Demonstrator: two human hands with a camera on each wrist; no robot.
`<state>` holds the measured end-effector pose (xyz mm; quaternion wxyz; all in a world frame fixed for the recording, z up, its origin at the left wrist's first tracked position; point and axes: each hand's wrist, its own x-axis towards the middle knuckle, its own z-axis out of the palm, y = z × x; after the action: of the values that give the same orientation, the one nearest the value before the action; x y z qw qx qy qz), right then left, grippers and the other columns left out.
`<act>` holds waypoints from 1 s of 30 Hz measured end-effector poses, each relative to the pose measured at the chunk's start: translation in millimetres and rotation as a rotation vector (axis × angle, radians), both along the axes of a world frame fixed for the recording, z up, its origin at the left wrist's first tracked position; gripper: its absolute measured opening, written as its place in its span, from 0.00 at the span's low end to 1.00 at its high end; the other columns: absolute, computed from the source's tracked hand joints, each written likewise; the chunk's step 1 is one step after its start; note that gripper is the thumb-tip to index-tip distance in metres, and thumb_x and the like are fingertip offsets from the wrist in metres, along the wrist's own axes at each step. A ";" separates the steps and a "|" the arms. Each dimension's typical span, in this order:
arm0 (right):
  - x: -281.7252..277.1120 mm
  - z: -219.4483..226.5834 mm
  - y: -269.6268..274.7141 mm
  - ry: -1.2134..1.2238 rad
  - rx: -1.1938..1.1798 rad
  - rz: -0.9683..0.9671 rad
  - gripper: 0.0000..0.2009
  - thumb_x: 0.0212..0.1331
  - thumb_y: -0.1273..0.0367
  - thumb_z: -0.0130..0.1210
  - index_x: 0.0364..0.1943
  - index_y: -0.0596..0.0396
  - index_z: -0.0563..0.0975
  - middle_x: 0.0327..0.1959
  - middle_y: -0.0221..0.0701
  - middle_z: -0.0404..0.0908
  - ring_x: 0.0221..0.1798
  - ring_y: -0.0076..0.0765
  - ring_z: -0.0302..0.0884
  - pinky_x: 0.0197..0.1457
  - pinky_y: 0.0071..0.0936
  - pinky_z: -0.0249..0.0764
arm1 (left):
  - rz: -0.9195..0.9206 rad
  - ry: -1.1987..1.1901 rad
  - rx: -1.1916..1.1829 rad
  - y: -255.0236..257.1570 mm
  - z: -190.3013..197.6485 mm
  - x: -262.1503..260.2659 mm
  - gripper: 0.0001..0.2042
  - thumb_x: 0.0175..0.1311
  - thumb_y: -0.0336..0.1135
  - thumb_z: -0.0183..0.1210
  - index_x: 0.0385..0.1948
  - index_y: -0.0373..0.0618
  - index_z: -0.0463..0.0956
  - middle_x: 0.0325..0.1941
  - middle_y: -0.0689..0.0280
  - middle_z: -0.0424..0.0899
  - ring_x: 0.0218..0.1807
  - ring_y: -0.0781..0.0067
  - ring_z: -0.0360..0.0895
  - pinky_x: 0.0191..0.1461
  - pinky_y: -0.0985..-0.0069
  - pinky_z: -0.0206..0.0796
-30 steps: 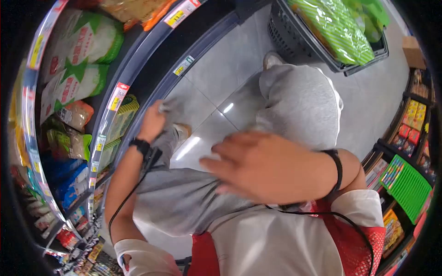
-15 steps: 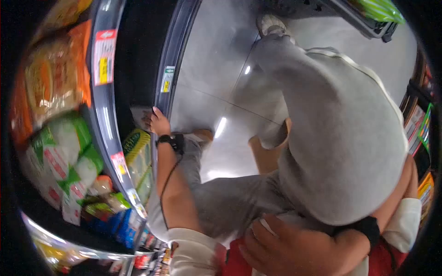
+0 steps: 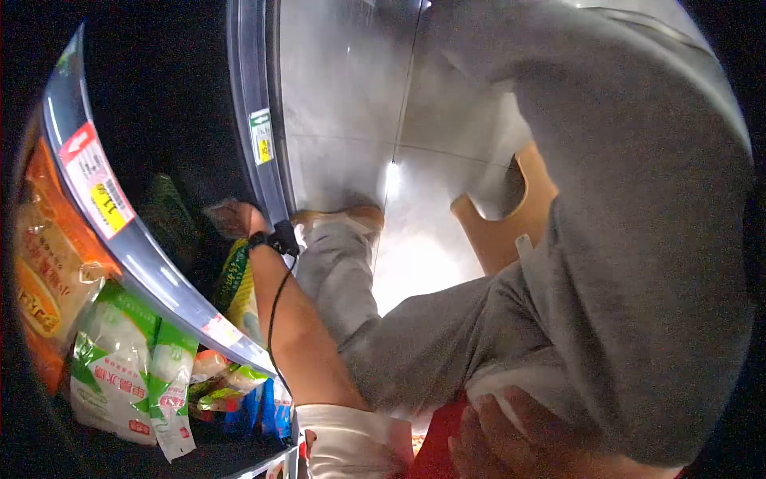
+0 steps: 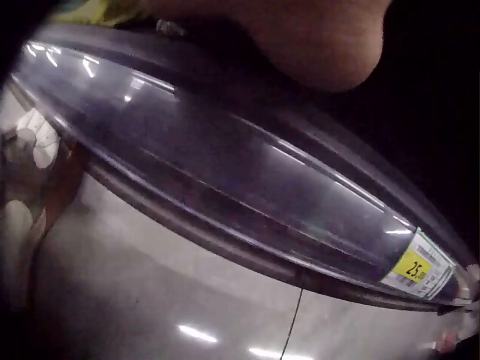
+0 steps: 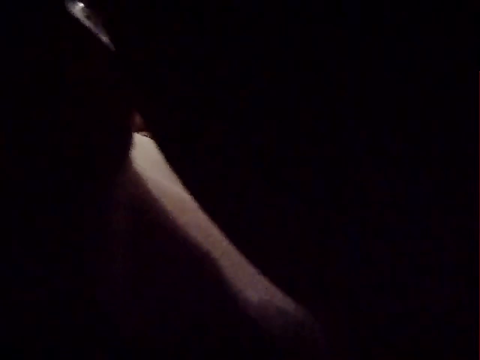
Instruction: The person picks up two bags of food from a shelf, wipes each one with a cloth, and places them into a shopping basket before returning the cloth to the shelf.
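Observation:
My left hand (image 3: 243, 217) reaches over the dark lower shelf, just inside its front rail (image 3: 259, 96). A pale see-through item (image 3: 223, 219) lies at its fingers; the frame does not show whether they grip it. Beside the wrist stands a green and yellow package (image 3: 239, 279). In the left wrist view, part of the hand (image 4: 322, 45) hangs above the rail (image 4: 247, 165), which bears a price label (image 4: 416, 266). My right hand (image 3: 519, 427) rests at my lap with loosely spread fingers, partly in shadow. The right wrist view is almost black.
Orange bags (image 3: 56, 271) and green and white bags (image 3: 120, 363) fill the upper shelf on the left, behind its label rail (image 3: 152, 263). A tan stool-like object (image 3: 511, 219) stands on the tiled floor (image 3: 343, 88) beside my raised knee.
The head view has shifted closer to the shelf, and the basket has left it. My left hand has gone over the rail into the lower shelf; my right hand has dropped to my lap.

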<state>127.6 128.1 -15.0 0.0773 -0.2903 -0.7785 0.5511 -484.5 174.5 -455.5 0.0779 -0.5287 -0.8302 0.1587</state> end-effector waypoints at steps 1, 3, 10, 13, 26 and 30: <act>1.8 -0.3 0.3 -0.003 -0.009 0.008 0.16 0.53 0.64 0.53 0.44 0.56 0.81 0.44 0.36 0.80 0.50 0.42 0.76 0.53 0.38 0.72 | 0.044 -0.049 0.088 10.1 16.0 28.3 0.31 0.74 0.48 0.38 0.74 0.40 0.51 0.75 0.47 0.60 0.73 0.41 0.60 0.75 0.44 0.49; 4.2 0.2 0.6 -0.007 -0.038 0.023 0.17 0.53 0.64 0.53 0.44 0.56 0.81 0.44 0.36 0.80 0.50 0.42 0.76 0.53 0.38 0.72 | 0.052 -0.034 0.112 17.3 17.8 17.4 0.29 0.74 0.47 0.41 0.72 0.40 0.56 0.73 0.46 0.62 0.71 0.42 0.62 0.73 0.42 0.51; -1.7 -5.5 7.7 -0.035 -0.080 0.051 0.17 0.52 0.64 0.53 0.44 0.58 0.81 0.45 0.37 0.80 0.51 0.43 0.76 0.54 0.39 0.72 | -0.541 0.964 -0.827 87.6 -27.7 -91.6 0.23 0.75 0.40 0.44 0.66 0.38 0.67 0.72 0.47 0.65 0.71 0.47 0.64 0.73 0.48 0.57; -6.5 -6.7 10.9 -0.038 -0.107 0.059 0.18 0.52 0.64 0.53 0.44 0.58 0.81 0.45 0.38 0.80 0.51 0.44 0.76 0.55 0.39 0.72 | -0.465 0.763 -0.719 112.6 13.3 9.1 0.22 0.76 0.38 0.43 0.66 0.35 0.66 0.72 0.48 0.65 0.73 0.50 0.63 0.75 0.57 0.55; -8.8 3.1 10.6 -0.050 -0.111 0.085 0.19 0.51 0.65 0.53 0.45 0.60 0.81 0.47 0.40 0.80 0.52 0.45 0.77 0.57 0.41 0.72 | -0.044 -0.931 -0.051 72.8 87.7 242.7 0.35 0.78 0.55 0.28 0.68 0.26 0.59 0.75 0.43 0.59 0.77 0.48 0.54 0.79 0.67 0.43; -1.6 8.8 10.2 -0.036 -0.105 0.078 0.19 0.51 0.65 0.53 0.45 0.61 0.81 0.47 0.40 0.80 0.53 0.46 0.77 0.58 0.41 0.72 | 0.289 -0.321 -0.030 19.0 76.0 175.0 0.27 0.79 0.45 0.33 0.70 0.35 0.59 0.76 0.45 0.58 0.77 0.40 0.52 0.79 0.52 0.41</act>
<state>126.0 138.3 -6.3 0.0265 -0.2731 -0.7605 0.5885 -309.5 193.5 -379.6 -0.0869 -0.4236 -0.8967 0.0945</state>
